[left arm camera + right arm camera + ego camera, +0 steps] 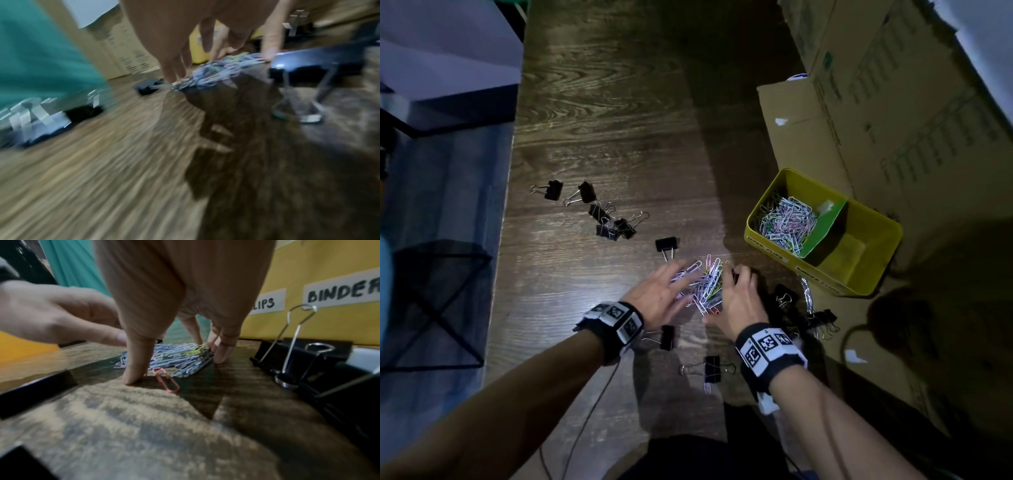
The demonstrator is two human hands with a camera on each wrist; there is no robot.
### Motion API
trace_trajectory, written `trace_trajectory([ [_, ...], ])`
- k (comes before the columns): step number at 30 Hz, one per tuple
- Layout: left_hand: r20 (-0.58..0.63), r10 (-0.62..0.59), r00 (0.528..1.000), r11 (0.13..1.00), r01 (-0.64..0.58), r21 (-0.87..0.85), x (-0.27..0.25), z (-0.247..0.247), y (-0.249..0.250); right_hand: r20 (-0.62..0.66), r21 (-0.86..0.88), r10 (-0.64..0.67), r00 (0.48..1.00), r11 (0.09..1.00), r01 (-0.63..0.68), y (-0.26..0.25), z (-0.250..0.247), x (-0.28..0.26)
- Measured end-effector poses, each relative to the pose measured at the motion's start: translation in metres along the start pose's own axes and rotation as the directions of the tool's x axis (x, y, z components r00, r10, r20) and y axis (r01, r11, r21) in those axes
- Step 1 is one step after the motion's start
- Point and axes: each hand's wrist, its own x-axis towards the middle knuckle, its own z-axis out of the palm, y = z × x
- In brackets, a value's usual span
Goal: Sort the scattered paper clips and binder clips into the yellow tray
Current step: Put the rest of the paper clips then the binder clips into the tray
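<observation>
Both hands raking the loose paper clip pile (pixel 707 286) together on the wood surface (pixel 602 137), just short of the yellow tray (pixel 873 274). Left hand (pixel 659 294) has fingers out flat against the pile's left edge, nothing grasped; right hand (pixel 739 298) stands on thumb and fingertips (pixel 223 356) bracketing the pile, grip still loose, not closed on anything yet. Tray's left compartment already holds paper clips, right one looks empty past the green divider (pixel 825 226). Handling guess: clips are light, slick wire, they tangle and spill from a pinch, so scoop from both sides with cupped hands and lift low. Binder clips (pixel 606 219) are stiff and heavier, take them by the black body or wire handles (one at a time is fine). Head view shows tray contents and the full scatter; right wrist view alone shows the front labels, "BINDER" legible, plus a stray pink clip (pixel 166 382) outside the pile. Left wrist view is motion-blurred, adds little
</observation>
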Motion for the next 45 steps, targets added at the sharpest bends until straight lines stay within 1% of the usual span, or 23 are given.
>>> trace_trajectory([
  [2,-0.037,-0.097,0.995,0.994,0.095,-0.058,0.004,-0.008,-0.012,-0.003,0.001,0.001,1.0,1.0,-0.001,-0.001,-0.001,0.0],
  [6,-0.101,-0.216,0.971,0.976,0.218,0.009,0.014,-0.025,-0.026,0.014,0.002,0.027,1.0,1.0,-0.027,-0.003,-0.002,0.002],
  [7,-0.092,-0.229,0.969,0.972,0.233,0.031,0.016,-0.028,-0.022,0.018,0.008,0.03,0.999,1.0,-0.03,-0.004,-0.003,0.002],
  [10,0.01,-0.187,0.982,0.977,0.185,0.108,0.02,-0.028,-0.001,0.029,-0.005,-0.007,1.0,1.0,0.007,-0.007,-0.004,0.004],
  [12,0.093,-0.212,0.973,0.971,0.199,0.129,0.023,-0.02,0.013,0.032,-0.01,-0.048,0.998,0.999,0.049,-0.008,-0.004,0.007],
  [13,0.113,-0.24,0.964,0.966,0.226,0.123,0.023,-0.015,0.017,0.03,-0.007,-0.067,0.997,0.998,0.068,-0.008,-0.005,0.008],
  [14,0.106,-0.262,0.959,0.963,0.253,0.09,0.023,-0.011,0.02,0.025,0.001,-0.086,0.996,0.996,0.086,-0.009,-0.005,0.01],
  [16,0.05,-0.291,0.955,0.953,0.294,-0.072,0.021,-0.005,0.022,0.018,0.026,-0.118,0.993,0.993,0.118,-0.008,-0.006,0.012],
  [18,0.008,-0.315,0.949,0.925,0.309,-0.22,0.018,-0.004,0.022,0.029,0.061,-0.122,0.992,0.991,0.12,-0.006,-0.005,0.014],
  [19,-0.002,-0.328,0.945,0.914,0.317,-0.253,0.017,-0.005,0.021,0.029,0.084,-0.105,0.994,0.991,0.102,-0.005,-0.004,0.015],
  [21,-0.027,-0.368,0.93,0.888,0.342,-0.306,0.016,-0.009,0.017,0.035,0.188,-0.021,0.999,0.982,0.014,0.0,-0.001,0.016],
  [23,-0.024,-0.425,0.905,0.835,0.382,-0.397,0.016,-0.017,0.013,0.046,0.318,0.074,0.996,0.944,-0.085,0.004,0.0,0.018],
  [25,0.037,-0.499,0.866,0.738,0.447,-0.506,0.017,-0.022,0.009,0.054,0.403,0.11,0.992,0.907,-0.123,0.006,-0.001,0.018],
  [27,0.134,-0.546,0.827,0.573,0.485,-0.661,0.017,-0.024,0.003,0.045,0.481,0.115,0.992,0.868,-0.123,0.008,-0.002,0.018],
  [29,0.202,-0.581,0.789,0.408,0.496,-0.766,0.016,-0.024,-0.006,0.039,0.549,0.127,0.991,0.826,-0.127,0.01,-0.005,0.017],
  [31,0.231,-0.6,0.766,0.304,0.485,-0.82,0.013,-0.026,-0.015,0.048,0.631,0.124,0.991,0.765,-0.127,0.013,-0.007,0.017],
  [33,0.231,-0.592,0.772,0.231,0.437,-0.869,0.009,-0.033,-0.021,0.026,0.696,0.081,0.996,0.714,-0.077,0.015,-0.014,0.015],
  [34,0.22,-0.582,0.783,0.215,0.409,-0.887,0.007,-0.038,-0.022,-0.005,0.719,0.063,0.998,0.693,-0.04,0.017,-0.019,0.013],
  [36,0.187,-0.567,0.802,0.202,0.355,-0.913,0.005,-0.052,-0.022,-0.082,0.772,0.055,0.995,0.635,0.028,0.02,-0.028,0.009],
  [38,0.152,-0.551,0.82,0.194,0.303,-0.933,0.005,-0.068,-0.02,-0.148,0.826,0.064,0.987,0.557,0.087,0.022,-0.041,0.002],
  [40,0.113,-0.527,0.842,0.221,0.264,-0.939,0.01,-0.086,-0.014,-0.205,0.852,0.087,0.975,0.506,0.134,0.023,-0.058,-0.005],
  [42,0.112,-0.475,0.873,0.225,0.243,-0.944,0.019,-0.107,-0.003,-0.259,0.866,0.125,0.958,0.469,0.173,0.023,-0.078,-0.012],
  [45,0.13,-0.381,0.916,0.165,0.205,-0.965,0.04,-0.137,0.019,-0.373,0.864,0.175,0.911,0.424,0.272,0.025,-0.107,-0.02],
])
